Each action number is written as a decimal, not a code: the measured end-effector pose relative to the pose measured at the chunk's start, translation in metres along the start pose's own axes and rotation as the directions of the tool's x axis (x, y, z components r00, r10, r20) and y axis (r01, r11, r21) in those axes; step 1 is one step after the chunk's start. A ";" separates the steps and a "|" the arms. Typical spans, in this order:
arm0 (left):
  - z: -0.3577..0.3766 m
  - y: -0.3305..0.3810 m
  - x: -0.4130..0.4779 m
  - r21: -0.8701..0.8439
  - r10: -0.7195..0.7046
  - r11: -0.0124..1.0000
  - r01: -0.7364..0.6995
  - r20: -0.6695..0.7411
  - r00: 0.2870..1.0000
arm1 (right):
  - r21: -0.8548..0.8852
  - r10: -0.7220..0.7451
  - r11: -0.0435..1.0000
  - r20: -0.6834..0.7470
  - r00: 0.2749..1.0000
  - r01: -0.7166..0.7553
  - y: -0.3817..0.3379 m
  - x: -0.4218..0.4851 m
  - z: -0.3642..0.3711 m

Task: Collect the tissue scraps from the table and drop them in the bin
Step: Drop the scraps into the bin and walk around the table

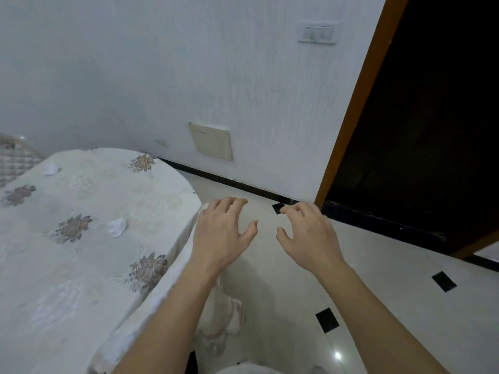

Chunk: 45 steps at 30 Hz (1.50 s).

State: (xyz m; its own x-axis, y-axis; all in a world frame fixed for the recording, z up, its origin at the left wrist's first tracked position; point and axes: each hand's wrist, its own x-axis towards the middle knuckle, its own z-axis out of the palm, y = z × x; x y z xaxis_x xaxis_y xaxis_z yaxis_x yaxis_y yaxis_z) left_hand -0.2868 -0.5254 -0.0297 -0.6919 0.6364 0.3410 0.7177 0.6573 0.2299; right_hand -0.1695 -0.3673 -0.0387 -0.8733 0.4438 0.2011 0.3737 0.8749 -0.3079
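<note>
Two bare forearms rising from the bottom edge, ending in the left hand [221,233] at centre frame and the right hand [307,236] just right of it, both palm-down with fingers loosely spread, each grip open and holding nothing. Below them only pale floor [378,279] with small black inset tiles. Tissue scraps well off to the left: the nearer scrap [118,227] at mid-left on the desk [81,265] (draped in a white cloth with embroidered flowers), the farther scrap [51,168] toward the upper left near the desk's far edge. Left hand clearly the nearer one, hovering just past the desk's rounded right edge; a leftward reach across the cloth probably called for. Nothing in the way between hand and nearer scrap. No bin anywhere in view. Dark doorway [421,125] filling the right side.
</note>
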 end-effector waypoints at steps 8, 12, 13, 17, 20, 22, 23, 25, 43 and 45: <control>0.036 -0.022 0.100 0.047 -0.057 0.997 0.056 0.026 0.998 | 0.031 -0.057 0.998 0.023 0.998 0.056 0.032 0.119 0.030; 0.065 -0.033 0.163 0.085 -0.117 0.990 0.114 0.033 0.993 | 0.058 -0.110 0.992 0.047 0.993 0.108 0.053 0.196 0.042; 0.072 -0.036 0.181 0.093 -0.136 0.987 0.133 0.030 0.990 | 0.063 -0.131 0.990 0.053 0.990 0.128 0.059 0.218 0.045; 0.095 -0.041 0.254 0.107 -0.225 0.969 0.221 0.026 0.974 | 0.095 -0.214 0.974 0.076 0.974 0.206 0.082 0.307 0.053; 0.106 -0.049 0.300 0.109 -0.280 0.953 0.281 -0.024 0.960 | 0.121 -0.272 0.957 0.065 0.960 0.263 0.093 0.364 0.055; 0.112 -0.054 0.328 0.110 -0.318 0.941 0.321 -0.046 0.947 | 0.117 -0.320 0.944 0.075 0.945 0.310 0.099 0.401 0.057; 0.114 -0.058 0.339 0.115 -0.333 0.934 0.337 -0.050 0.941 | 0.117 -0.339 0.937 0.090 0.936 0.328 0.100 0.418 0.060; 0.116 -0.068 0.353 0.139 -0.369 0.917 0.374 -0.058 0.928 | 0.132 -0.380 0.922 0.121 0.917 0.365 0.098 0.447 0.068; 0.083 -0.256 0.365 0.185 -0.775 0.533 0.826 -0.285 0.564 | 0.315 -0.839 0.544 0.186 0.512 0.777 -0.127 0.602 0.187; 0.078 -0.289 0.369 0.150 -0.798 0.493 0.857 -0.316 0.514 | 0.336 -0.872 0.490 0.188 0.452 0.805 -0.163 0.620 0.199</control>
State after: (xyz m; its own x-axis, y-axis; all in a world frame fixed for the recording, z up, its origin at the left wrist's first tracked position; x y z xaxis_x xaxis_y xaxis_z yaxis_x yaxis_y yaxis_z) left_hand -0.7556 -0.4486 -0.0410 -0.9034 -0.3248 0.2799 -0.2512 0.9299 0.2686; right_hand -0.8339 -0.2731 -0.0492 -0.7795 -0.5984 0.1849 -0.6246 0.7205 -0.3014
